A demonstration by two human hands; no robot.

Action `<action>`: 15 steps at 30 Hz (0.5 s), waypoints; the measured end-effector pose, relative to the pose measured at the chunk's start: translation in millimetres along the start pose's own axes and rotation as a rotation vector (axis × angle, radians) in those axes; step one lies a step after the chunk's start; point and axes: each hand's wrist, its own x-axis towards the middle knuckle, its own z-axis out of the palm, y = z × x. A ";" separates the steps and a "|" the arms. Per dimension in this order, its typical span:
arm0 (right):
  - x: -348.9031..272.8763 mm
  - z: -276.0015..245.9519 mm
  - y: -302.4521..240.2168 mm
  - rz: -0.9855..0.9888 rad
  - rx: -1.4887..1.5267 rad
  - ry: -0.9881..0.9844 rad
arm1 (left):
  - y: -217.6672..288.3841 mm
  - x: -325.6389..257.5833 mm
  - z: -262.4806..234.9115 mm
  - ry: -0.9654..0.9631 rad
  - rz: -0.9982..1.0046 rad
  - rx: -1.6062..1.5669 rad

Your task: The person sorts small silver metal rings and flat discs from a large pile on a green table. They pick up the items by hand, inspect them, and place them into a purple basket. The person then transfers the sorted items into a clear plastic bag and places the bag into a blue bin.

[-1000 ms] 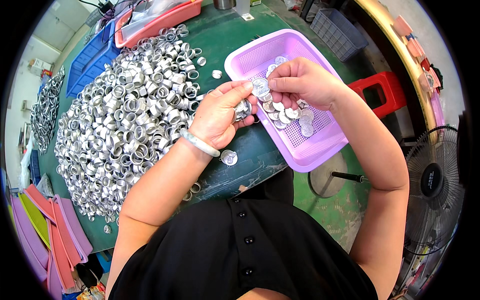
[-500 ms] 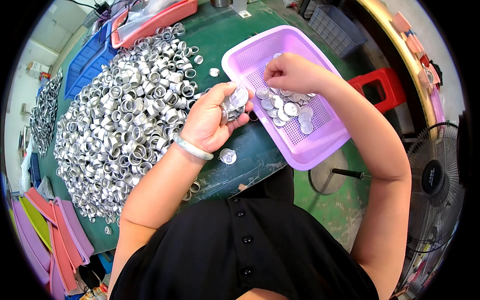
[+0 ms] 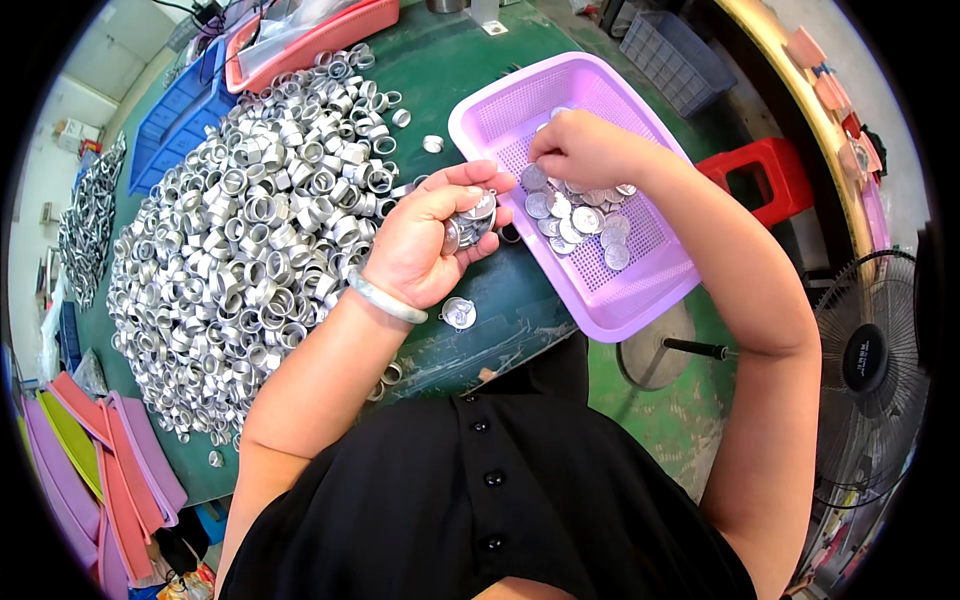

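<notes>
My left hand (image 3: 428,240) is curled around a small stack of round silver discs (image 3: 470,218), held just above the green table (image 3: 520,300) beside the purple tray. My right hand (image 3: 585,148) reaches into the purple perforated tray (image 3: 610,300) with its fingertips down on the loose silver discs (image 3: 580,220) lying there; whether it grips one I cannot tell. One silver disc with a small tab (image 3: 458,314) lies on the table below my left hand. A pale bangle (image 3: 385,300) sits on my left wrist.
A big heap of silver metal rings (image 3: 250,230) covers the table's left half. Blue and red trays (image 3: 300,40) stand at the far edge. Flat coloured trays (image 3: 90,460) are stacked low left. A red stool (image 3: 765,170) and a floor fan (image 3: 870,370) stand right.
My right hand drew back from my left hand and went deeper into the purple tray onto the discs. My left hand stayed by the tray, still holding its stack.
</notes>
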 end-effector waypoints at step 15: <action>-38.3 -18.5 -45.3 0.143 0.939 0.014 | -6.8 -8.8 19.5 -0.019 -0.029 0.147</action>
